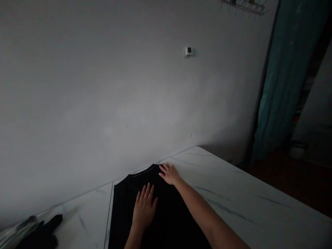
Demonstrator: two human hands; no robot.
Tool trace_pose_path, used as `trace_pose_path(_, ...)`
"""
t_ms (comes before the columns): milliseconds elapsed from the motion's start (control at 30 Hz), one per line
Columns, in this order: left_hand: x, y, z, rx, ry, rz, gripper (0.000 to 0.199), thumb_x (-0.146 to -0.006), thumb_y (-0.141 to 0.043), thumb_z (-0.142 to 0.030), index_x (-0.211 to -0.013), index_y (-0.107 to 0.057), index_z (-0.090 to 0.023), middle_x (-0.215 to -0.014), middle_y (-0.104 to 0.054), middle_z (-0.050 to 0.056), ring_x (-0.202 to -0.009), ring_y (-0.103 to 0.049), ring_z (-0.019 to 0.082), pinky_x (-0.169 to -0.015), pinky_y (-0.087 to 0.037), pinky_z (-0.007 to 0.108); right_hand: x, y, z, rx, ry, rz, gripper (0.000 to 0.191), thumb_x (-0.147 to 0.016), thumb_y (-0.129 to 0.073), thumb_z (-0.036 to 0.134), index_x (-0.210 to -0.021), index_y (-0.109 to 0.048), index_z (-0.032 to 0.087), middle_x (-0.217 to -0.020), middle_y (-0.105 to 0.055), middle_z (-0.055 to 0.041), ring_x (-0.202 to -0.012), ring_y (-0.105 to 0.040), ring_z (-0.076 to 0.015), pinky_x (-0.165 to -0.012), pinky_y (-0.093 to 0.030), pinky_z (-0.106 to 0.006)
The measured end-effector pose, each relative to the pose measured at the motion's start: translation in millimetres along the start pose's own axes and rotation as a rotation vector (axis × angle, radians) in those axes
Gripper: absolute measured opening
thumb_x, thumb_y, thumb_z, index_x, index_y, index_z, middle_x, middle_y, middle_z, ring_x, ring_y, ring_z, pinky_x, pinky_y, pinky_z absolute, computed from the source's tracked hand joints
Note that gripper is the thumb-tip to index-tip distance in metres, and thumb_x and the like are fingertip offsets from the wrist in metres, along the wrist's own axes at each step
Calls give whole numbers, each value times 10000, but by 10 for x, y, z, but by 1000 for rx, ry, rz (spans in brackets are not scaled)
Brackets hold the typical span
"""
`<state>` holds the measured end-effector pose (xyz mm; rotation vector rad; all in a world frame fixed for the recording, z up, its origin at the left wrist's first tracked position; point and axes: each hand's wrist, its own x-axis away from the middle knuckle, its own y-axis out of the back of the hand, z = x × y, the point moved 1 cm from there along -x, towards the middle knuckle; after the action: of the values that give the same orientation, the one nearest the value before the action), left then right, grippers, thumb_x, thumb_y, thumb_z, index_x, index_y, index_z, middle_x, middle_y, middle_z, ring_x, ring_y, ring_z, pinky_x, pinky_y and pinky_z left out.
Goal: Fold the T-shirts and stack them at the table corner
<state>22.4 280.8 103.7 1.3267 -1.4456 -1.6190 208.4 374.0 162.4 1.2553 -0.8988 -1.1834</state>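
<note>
A black shirt [171, 214] lies spread on a white marble-patterned table [233, 193], its neckline toward the wall. My left hand [145, 207] rests flat on the middle of the shirt, palm down, fingers stretched out. Farther up and to the right, my right hand [169, 173] lies on the shirt's upper right corner near the shoulder, its fingers spread. Neither hand grips the cloth. The lower part of the shirt runs out of view at the bottom, and my right forearm covers some of its right edge.
Crumpled dark and light cloths [38, 233] lie at the table's left end. A grey wall [129, 86] borders the far edge, with a small white device [188, 51] on it. Beyond the table's right edge hangs a teal curtain [282, 76]. A wire rack [246, 6] is above.
</note>
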Motion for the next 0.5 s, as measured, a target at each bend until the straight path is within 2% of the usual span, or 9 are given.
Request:
trace_pose_path(67,5,46,-20,12,5,13,543,-950,-362,-403,-1470,-355,-246,-1550,-327,65,-1435,-308,268,-1163,-320,521,28,97,-15,42,-184,-33,540,-981,-407,440,-1459,-421,188,-1545,-315,-156,-1441,-249,-307,-1161,-125,-554)
trace_pose_path(100,7,73,-31,16,9,20,545,-951,-360,-402,-1470,-356,-237,-1550,-326,68,-1437,-306,267,-1167,-311,517,67,138,12,56,-220,-52,544,-980,-417,403,-1454,-422,136,-1544,-301,-189,-1447,-228,-318,-1163,-111,-554)
trace_pose_path(167,12,128,-53,26,18,30,542,-952,-363,-396,-1467,-364,-228,-1550,-331,76,-1437,-308,267,-1172,-298,513,238,169,140,50,-172,-88,549,-980,-417,348,-1452,-404,67,-1556,-261,-209,-1455,-204,-305,-1177,-132,-497)
trace_pose_path(233,14,174,-72,43,15,38,534,-951,-370,-390,-1463,-374,-237,-1548,-342,82,-1436,-313,273,-1166,-297,516,581,127,317,7,-47,-92,566,-989,-402,361,-1459,-383,46,-1562,-248,-199,-1451,-222,-286,-1181,-184,-447)
trace_pose_path(367,6,233,-100,71,15,53,531,-951,-370,-389,-1460,-379,-237,-1552,-343,91,-1441,-304,285,-1163,-283,522,1717,62,530,-92,163,17,634,-975,-429,473,-1494,-340,119,-1564,-245,-158,-1453,-214,-283,-1190,-192,-485)
trace_pose_path(500,1,285,-130,87,48,100,556,-955,-354,-409,-1469,-360,-199,-1567,-310,96,-1451,-282,281,-1178,-255,508,2943,197,389,-199,331,125,763,-915,-535,527,-1539,-168,285,-1594,-133,-61,-1466,-144,-267,-1201,-161,-513)
